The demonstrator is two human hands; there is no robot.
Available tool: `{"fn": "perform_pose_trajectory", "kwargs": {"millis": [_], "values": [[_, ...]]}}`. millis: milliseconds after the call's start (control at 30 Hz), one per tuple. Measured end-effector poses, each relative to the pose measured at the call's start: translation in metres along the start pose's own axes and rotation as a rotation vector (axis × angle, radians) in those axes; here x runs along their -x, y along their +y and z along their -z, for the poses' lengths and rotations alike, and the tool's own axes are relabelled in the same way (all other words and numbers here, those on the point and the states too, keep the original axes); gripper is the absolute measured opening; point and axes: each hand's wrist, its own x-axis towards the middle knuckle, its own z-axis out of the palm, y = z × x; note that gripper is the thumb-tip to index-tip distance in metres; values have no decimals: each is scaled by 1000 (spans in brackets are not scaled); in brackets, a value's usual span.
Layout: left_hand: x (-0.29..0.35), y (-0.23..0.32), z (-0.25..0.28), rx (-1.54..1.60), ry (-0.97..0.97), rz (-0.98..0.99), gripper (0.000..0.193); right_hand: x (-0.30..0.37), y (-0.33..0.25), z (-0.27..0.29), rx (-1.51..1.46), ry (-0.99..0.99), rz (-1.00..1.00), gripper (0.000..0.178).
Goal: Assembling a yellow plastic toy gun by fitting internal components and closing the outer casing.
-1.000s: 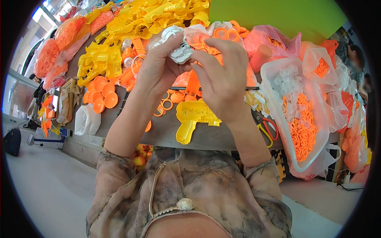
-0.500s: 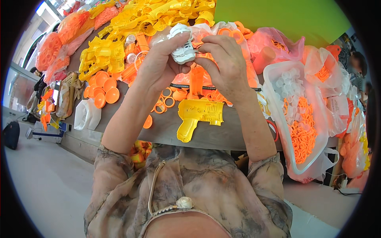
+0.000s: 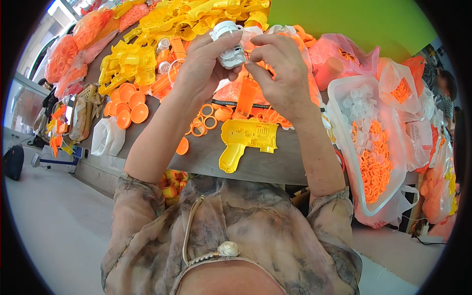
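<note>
High over the table, my left hand (image 3: 202, 61) is closed round a small white plastic casing (image 3: 232, 57) with moulded details and dark spots on its side. My right hand (image 3: 279, 69) is beside it, thumb and fingers bent and apart, the thumb tip close to the casing's right side. I see nothing held in it; whether a thin wire touches its fingertips is too small to tell. Below both hands, a yellow toy-gun half shell (image 3: 246, 140) lies near the table's front edge. An orange plastic piece (image 3: 246, 96) stands just behind the shell.
Orange rings (image 3: 209, 121) and orange cups (image 3: 130, 103) lie to the left, with yellow shells (image 3: 130, 66) heaped behind. At the right stands a translucent tub (image 3: 330, 96) of orange rings and clear pieces. Pink bags (image 3: 339, 49) fill the back right beside a green panel (image 3: 344, 22).
My right fingers have spread apart and moved slightly away from the white casing. My left hand has turned the casing a little and still holds it.
</note>
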Motion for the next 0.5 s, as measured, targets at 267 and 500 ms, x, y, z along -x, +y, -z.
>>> {"fn": "perform_pose_trajectory", "kwargs": {"millis": [267,500], "values": [[-11,-10,-1,-35,157,-136,25,14,-33,1,279,-132,139,20],[-14,-14,-3,36,129,-259,24,31,-52,7,48,-55,-53,25]]}}
